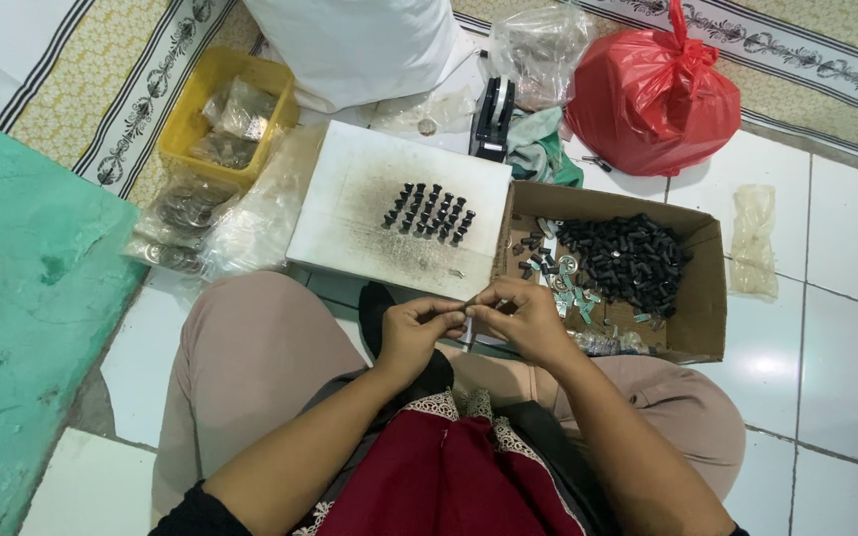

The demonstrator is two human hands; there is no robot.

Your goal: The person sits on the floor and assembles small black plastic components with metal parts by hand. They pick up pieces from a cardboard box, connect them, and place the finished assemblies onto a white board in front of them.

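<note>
My left hand (415, 331) and my right hand (521, 320) meet over my lap, fingertips pinched together on a small dark part that is mostly hidden between them. Just beyond them lies a white board (350, 213) with several small black parts (429, 212) standing in rows. To its right an open cardboard box (699, 298) holds a heap of black cylindrical parts (628, 260) and some small metal and green pieces (566, 283).
A yellow tray (191, 119) with bagged metal pieces sits at the back left, clear bags of metal rings (179, 223) beside it. A red plastic bag (652, 94), a black tape dispenser (492, 117) and a white sack (359, 45) stand behind. A green mat (22, 298) lies left.
</note>
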